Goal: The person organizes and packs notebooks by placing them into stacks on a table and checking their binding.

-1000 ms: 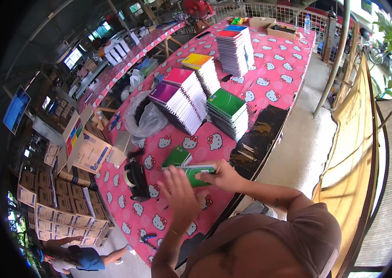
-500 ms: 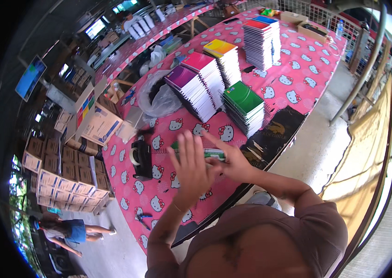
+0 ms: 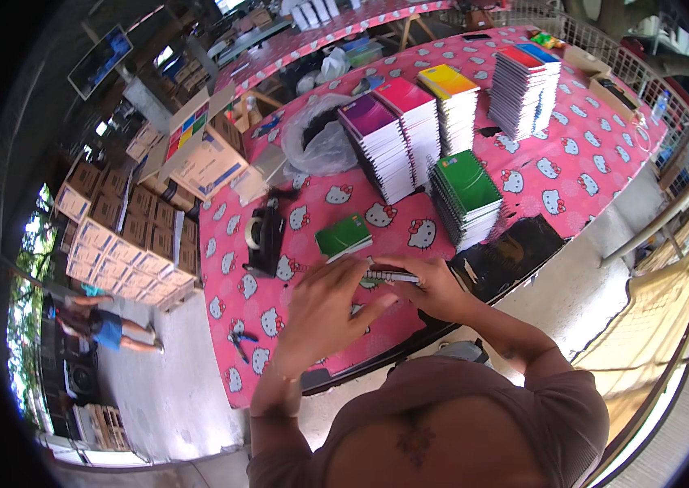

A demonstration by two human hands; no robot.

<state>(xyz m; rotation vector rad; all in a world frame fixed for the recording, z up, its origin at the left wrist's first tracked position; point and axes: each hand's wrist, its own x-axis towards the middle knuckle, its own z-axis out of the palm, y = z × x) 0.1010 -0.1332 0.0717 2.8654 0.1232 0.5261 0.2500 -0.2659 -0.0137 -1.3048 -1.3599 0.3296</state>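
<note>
In front of my chest, a small spiral notebook (image 3: 393,276) is held nearly edge-on, its wire binding and white page edges showing. My right hand (image 3: 436,290) grips its right end. At its left end is my left hand (image 3: 324,313), fingers stretched out against it and thumb held apart below. A green notebook (image 3: 344,236) lies flat on the table just beyond my left hand. Farther off to the right stands a short stack of green spiral notebooks (image 3: 468,191).
Tall stacks of purple notebooks (image 3: 377,134), pink, yellow, red and blue ones stand on the pink patterned table (image 3: 336,195). A black tape dispenser (image 3: 266,242) and blue-handled pliers (image 3: 241,340) lie to the left. Cartons (image 3: 129,252) are piled beyond; a person (image 3: 109,325) walks there.
My left hand has shifted from lying over the notebook to its left end, with the thumb spread. The green notebook on the table now shows fully. The whole view has turned.
</note>
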